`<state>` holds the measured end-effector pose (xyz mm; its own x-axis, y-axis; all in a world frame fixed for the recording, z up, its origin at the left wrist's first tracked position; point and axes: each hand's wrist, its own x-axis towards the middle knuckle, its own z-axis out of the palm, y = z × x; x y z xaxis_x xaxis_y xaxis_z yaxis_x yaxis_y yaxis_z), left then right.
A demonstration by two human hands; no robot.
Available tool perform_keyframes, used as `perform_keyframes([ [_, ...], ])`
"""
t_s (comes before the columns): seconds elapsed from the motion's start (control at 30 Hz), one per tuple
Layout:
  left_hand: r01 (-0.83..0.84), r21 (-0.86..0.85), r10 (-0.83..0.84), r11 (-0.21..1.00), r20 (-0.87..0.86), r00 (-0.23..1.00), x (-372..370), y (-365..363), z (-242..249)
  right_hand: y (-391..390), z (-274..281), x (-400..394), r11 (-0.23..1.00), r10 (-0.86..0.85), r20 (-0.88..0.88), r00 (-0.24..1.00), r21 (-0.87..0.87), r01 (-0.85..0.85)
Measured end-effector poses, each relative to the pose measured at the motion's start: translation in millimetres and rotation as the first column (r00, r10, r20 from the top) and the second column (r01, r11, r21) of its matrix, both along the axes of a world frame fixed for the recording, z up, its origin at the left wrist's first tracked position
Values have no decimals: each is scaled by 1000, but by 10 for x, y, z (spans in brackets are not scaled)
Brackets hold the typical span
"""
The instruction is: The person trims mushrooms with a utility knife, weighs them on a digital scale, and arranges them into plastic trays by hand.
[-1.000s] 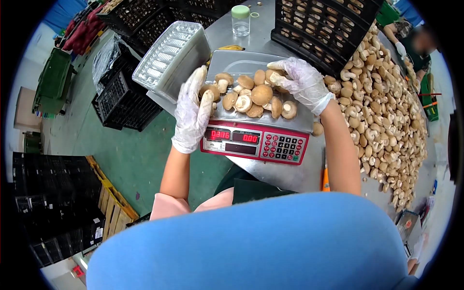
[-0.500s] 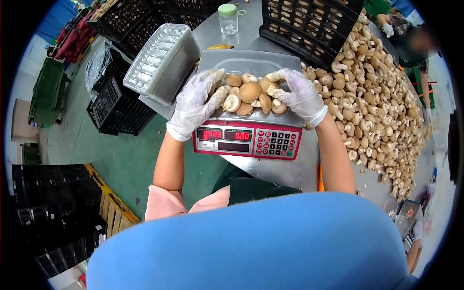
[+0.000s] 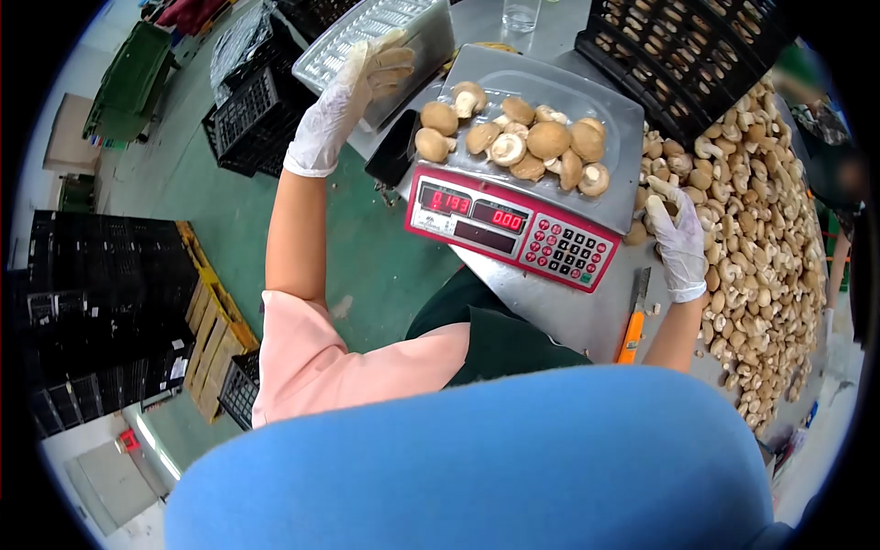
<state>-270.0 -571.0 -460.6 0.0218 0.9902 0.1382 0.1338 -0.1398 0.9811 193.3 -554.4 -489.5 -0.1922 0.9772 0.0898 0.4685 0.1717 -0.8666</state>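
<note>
Having left the mushrooms (image 3: 518, 137), left hand (image 3: 344, 96) grips tray stack (image 3: 371, 32), right hand (image 3: 676, 234) (fingers loose) over pile (image 3: 752, 211).

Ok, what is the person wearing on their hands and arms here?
Both hands wear thin, translucent whitish disposable gloves, wrinkled and ending at the wrist: the left hand and the right hand. The forearms are bare below the gloves. A short pink sleeve covers the left upper arm. No watch, jewellery or markings show. The right upper arm is hidden.

we look down on a green floor (image 3: 367, 247), black crates (image 3: 92, 312), a wooden pallet (image 3: 211, 321) and a green bin (image 3: 128, 73).
</note>
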Motion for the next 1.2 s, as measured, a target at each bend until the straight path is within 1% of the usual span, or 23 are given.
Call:
perform_keyframes([
  [0.1,-14,31,16,999,-46,999,55,-130,19,-44,-46,-47,999,-3,-78,997,-45,0],
  [0.17,-13,65,18,998,-82,996,118,-192,79,-38,-27,-84,997,11,-72,997,-77,-17],
  [0.23,-78,98,96,992,-200,975,230,-275,148,-72,55,-150,999,31,35,999,6,-32],
  [0.27,-85,86,95,993,-126,987,277,-308,169,-68,68,-155,998,37,99,994,47,-41],
  [0.3,-72,88,83,993,-126,989,288,-305,153,-63,63,-151,998,24,99,995,49,-29],
  [0.37,-84,34,87,996,-135,987,266,-312,57,-50,41,-143,998,36,113,993,49,-42],
  [0.4,-98,-28,96,995,-66,993,253,-330,8,-46,78,-162,998,39,157,987,42,-46],
  [0.43,-82,-63,78,995,-64,995,222,-319,-54,-52,114,-216,999,24,156,988,43,-31],
  [0.5,-76,-138,57,987,-137,989,207,-286,-113,-28,157,-301,995,16,153,988,94,-31],
  [0.53,-119,-195,84,974,-180,980,264,-299,-105,63,90,-293,985,44,231,972,150,-81],
  [0.57,-103,-230,57,968,-197,979,291,-283,-119,132,52,-326,990,62,215,975,111,-88],
  [0.63,-40,-248,6,968,-137,991,281,-240,-225,281,-151,-348,953,78,310,947,255,-162],
  [0.67,-62,-270,26,961,-134,991,437,-280,-114,265,-96,-398,971,69,277,958,202,-128],
  [0.7,-48,-253,25,966,-95,995,452,-261,-161,243,-35,-476,984,59,243,968,147,-96],
  [0.77,-28,-267,-17,963,-165,986,453,-242,-170,247,-56,-541,984,65,212,975,150,-98],
  [0.93,-16,-303,-35,953,-162,986,545,-277,-135,216,-52,-521,994,60,137,989,78,-71],
  [0.97,11,-315,-61,949,-151,987,553,-290,-142,212,-41,-481,992,48,164,985,107,-66],
  [1.0,-18,-310,-15,951,-104,994,690,-329,-73,236,-60,-428,985,20,198,980,162,-53],
  [1.07,-35,-284,-32,958,-228,973,702,-352,-2,259,-6,-356,975,-21,234,972,221,-33],
  [1.1,-33,-277,-51,960,-293,955,655,-353,21,258,60,-341,947,-20,253,967,314,-63],
  [1.13,-64,-246,-18,967,-319,948,627,-349,24,257,130,-344,910,-19,273,962,403,-96],
  [1.17,-90,-228,17,969,-303,953,632,-357,48,260,195,-365,910,-26,277,961,405,-92],
  [1.2,-110,-202,44,973,-306,951,601,-344,26,266,261,-406,861,41,313,949,471,-193],
])
